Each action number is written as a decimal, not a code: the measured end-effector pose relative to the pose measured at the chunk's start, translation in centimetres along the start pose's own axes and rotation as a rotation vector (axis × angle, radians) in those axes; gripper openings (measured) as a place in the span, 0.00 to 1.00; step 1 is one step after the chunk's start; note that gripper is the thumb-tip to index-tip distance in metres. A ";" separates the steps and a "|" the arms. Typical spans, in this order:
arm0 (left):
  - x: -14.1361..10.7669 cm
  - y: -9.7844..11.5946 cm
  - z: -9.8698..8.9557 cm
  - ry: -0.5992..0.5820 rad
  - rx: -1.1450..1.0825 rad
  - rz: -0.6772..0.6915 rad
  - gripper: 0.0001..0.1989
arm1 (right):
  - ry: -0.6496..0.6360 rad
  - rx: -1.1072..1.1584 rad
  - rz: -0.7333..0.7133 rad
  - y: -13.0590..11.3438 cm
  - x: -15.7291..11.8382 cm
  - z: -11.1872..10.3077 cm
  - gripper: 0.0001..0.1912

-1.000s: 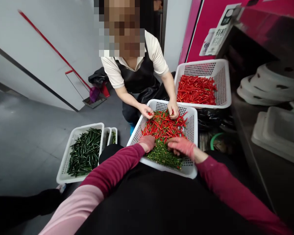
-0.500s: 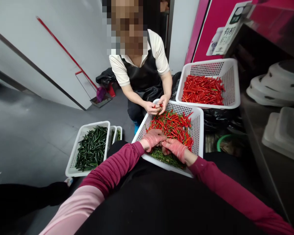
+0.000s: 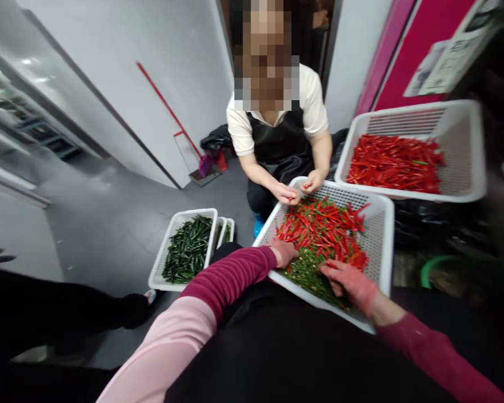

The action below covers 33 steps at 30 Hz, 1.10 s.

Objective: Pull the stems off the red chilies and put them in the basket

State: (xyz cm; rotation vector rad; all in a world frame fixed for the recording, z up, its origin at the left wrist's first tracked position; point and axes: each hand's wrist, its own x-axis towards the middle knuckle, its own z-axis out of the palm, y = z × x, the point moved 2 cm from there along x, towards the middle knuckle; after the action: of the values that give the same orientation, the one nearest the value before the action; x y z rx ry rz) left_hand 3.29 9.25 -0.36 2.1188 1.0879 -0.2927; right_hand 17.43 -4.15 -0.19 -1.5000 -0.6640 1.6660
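A white plastic basket point(image 3: 385, 246) stands before me, with red chili peppers point(image 3: 325, 226) at its far side and green stems point(image 3: 308, 274) heaped at the near side. My left hand point(image 3: 284, 253), in a pink glove, is low at the basket's left side, touching the heap where chilies meet stems. Its fingers look drawn together; what they hold is hidden. Over the right part of the stems is my right hand point(image 3: 355, 284), also gloved in pink. Its fingers are closed, and a bit of red chili shows at the fingertips.
Across the basket a person point(image 3: 281, 140) in a black apron holds bits of red chili in both hands. A second basket point(image 3: 462, 193) of red chilies stands at the right. Green chilies point(image 3: 189, 249) fill a basket on the floor at left. A long-handled dustpan point(image 3: 205, 178) leans by the wall.
My hands, together over the stems before, have moved apart, left to the basket's left side and right to its right. The co-worker's hands have separated. The view has swung left.
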 end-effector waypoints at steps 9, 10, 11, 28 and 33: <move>0.7 -0.7 -3.8 -0.073 0.234 0.246 0.05 | 0.057 0.208 -0.005 -0.2 0.5 -0.6 0.15; 0.5 -0.2 -4.4 -0.036 0.164 0.249 0.06 | 0.069 0.188 -0.034 -0.2 0.8 -0.6 0.15; 0.3 0.2 -4.9 -0.003 0.092 0.240 0.07 | 0.091 0.152 -0.073 -0.3 1.2 -0.5 0.15; -3.3 5.0 -0.8 0.069 -0.767 -0.007 0.13 | -0.244 -0.044 -0.115 -1.6 1.3 2.6 0.19; -3.9 4.8 -0.8 -0.018 -0.996 0.048 0.15 | -0.191 -0.140 -0.224 -1.1 1.3 1.8 0.17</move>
State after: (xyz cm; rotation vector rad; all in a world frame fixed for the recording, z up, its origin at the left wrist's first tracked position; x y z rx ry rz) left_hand 4.48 5.55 4.53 1.2348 0.8924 0.2285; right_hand 15.92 -2.25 0.19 -1.3160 -1.0314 1.6280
